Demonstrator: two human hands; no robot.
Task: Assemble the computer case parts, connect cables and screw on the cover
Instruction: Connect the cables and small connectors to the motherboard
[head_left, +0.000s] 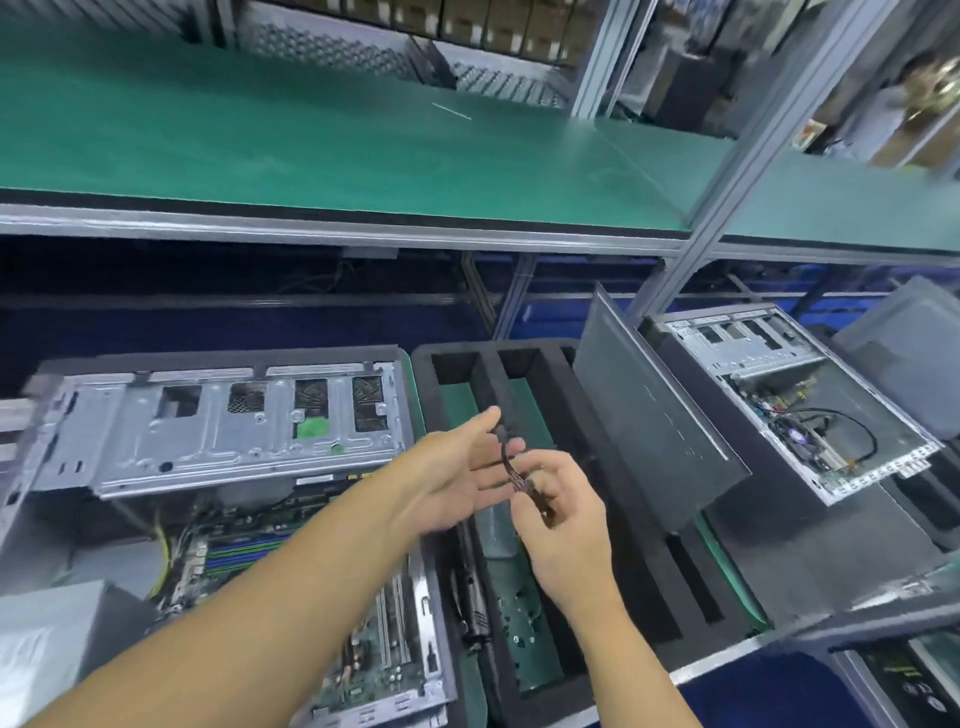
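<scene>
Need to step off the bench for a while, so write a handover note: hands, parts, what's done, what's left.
Left hand: open, fingers straight beside the cable.
Right hand: pinches the cable's lower end above the foam tray.
Open case: left of the tray, board exposed.
Cover panel: leans in the tray, not fitted.
Done: cable in hand.
Left: plug in the cable, then fit and screw on the cover.
</scene>
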